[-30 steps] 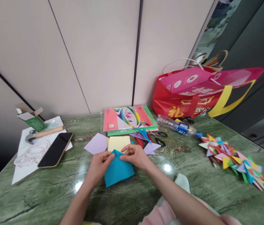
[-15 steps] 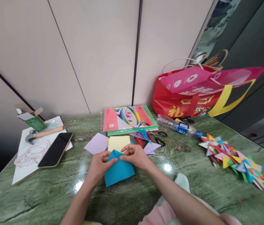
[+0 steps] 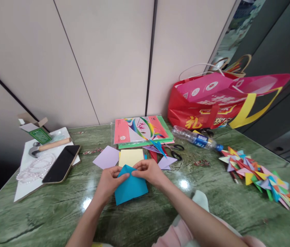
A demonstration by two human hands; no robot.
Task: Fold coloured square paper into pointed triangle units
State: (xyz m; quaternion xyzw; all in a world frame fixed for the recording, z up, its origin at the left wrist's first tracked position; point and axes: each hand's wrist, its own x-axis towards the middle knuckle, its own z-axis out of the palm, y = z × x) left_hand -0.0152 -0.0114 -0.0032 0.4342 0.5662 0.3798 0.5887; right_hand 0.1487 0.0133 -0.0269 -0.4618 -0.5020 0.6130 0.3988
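Observation:
A blue sheet of origami paper (image 3: pixel 131 190), its top edge folded to a peak, is held between both hands. My left hand (image 3: pixel 111 181) pinches its upper left side, thumb in front and fingers behind. On the upper right side my right hand (image 3: pixel 148 172) pinches it the same way, near the peak. Just behind the hands lies a stack of pale yellow square paper (image 3: pixel 131 156). A lavender paper sheet (image 3: pixel 106 157) is to its left. Folded lavender paper (image 3: pixel 167 162) and a pair of scissors (image 3: pixel 176 152) lie to the right.
A packet of coloured paper (image 3: pixel 141 131) lies by the wall. Beyond the scissors are a plastic bottle (image 3: pixel 196 138), a red gift bag (image 3: pixel 198 103) and colourful folded paper pieces (image 3: pixel 260 175). At left, a phone (image 3: pixel 61 164), a hammer (image 3: pixel 52 144) and a bead string (image 3: pixel 35 168) rest on a white board.
My right fingers have curled in slightly behind the paper. Both hands keep their pinch on the blue paper, which has hardly moved.

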